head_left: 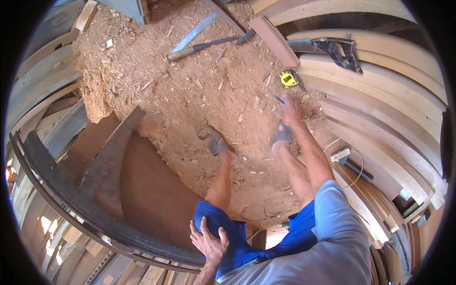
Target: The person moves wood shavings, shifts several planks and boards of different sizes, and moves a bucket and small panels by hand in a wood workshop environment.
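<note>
My right hand (291, 112) reaches down and forward above my right foot, its fingers closed on a slim, dark pencil-like stick (278, 99). Just beyond that hand, a yellow and black tape measure (288, 79) lies on the sawdust. On my blue shorts at the left thigh rests my left hand (210, 242), empty, with its fingers spread. Farther off lie a long tool with a wooden handle and dark metal shaft (202, 48) and a flat bluish strip (194, 32).
Wood shavings (242, 95) cover the ground. Stacked planks (375, 90) line the right side, with a black-handled saw (339, 52) on them. A reddish-brown wooden block (274, 41) leans near the saw. Large brown boards (152, 190) stand at my left. A pale cord (359, 166) loops at right.
</note>
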`<state>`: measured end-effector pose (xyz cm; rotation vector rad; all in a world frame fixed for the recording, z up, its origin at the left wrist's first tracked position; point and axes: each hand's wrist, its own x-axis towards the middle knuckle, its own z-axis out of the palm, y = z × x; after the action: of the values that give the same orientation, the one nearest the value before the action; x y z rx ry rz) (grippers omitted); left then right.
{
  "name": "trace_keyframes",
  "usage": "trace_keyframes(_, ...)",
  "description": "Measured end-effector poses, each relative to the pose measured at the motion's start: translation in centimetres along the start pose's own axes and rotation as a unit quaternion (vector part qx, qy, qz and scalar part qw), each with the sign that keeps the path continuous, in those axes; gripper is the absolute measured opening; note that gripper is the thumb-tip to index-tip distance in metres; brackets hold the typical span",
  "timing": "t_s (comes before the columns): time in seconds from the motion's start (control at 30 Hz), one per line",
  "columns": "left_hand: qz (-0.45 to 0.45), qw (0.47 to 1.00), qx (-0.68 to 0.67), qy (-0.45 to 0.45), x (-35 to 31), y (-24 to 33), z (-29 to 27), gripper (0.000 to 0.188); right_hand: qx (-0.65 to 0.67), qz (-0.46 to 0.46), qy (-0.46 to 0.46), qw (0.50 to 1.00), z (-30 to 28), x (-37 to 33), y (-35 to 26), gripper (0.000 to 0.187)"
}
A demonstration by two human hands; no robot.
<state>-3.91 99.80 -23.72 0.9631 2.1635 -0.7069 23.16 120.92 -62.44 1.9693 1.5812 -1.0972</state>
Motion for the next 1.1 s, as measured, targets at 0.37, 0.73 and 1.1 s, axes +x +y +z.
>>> trace_keyframes(0.37, -0.008, 1.0, -0.001, 0.001, 0.5, 0.3, -0.2, 0.066, -0.115, 0.059, 0.032, 0.991, -6.3, 5.3, -3.2, 0.072)
trace_keyframes(0.73, -0.026, 0.999, -0.035, -0.017, -0.8, 0.0, -0.2, 0.061, 0.043, -0.016, -0.087, 0.995, -9.3, -1.3, -9.0, 0.075)
trace_keyframes(1.1, -0.045, 0.997, -0.061, -0.031, -1.5, -0.3, -0.9, 0.059, 0.023, -0.289, 0.229, 0.929, -26.8, -0.4, -16.4, 0.067)
